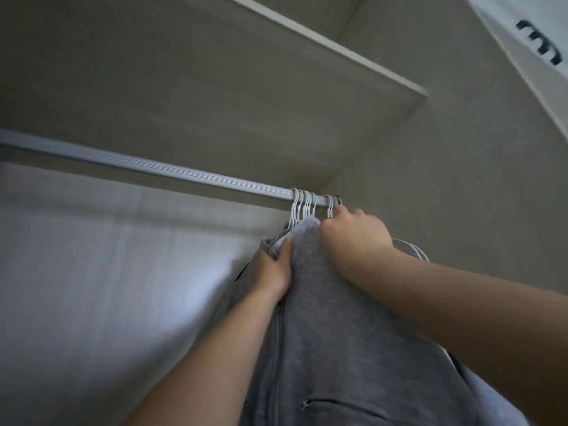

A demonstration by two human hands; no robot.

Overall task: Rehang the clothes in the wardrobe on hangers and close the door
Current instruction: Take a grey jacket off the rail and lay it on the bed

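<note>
A grey zip-up garment (335, 348) hangs below the silver wardrobe rail (159, 170), on one of several white hangers (302, 207) bunched near the rail's right end. My left hand (275, 265) grips the garment's collar edge just under the hooks. My right hand (353, 232) is curled at the top of the garment beside the rightmost hooks; what its fingers hold is hidden. A bare white hanger (412, 245) shows behind my right wrist.
A shelf (307, 35) spans the wardrobe above the rail. The wardrobe's side wall (461, 179) stands just right of the hangers. A white cloth with dark print (541, 41) is at the top right. The back panel (92, 272) lies to the left.
</note>
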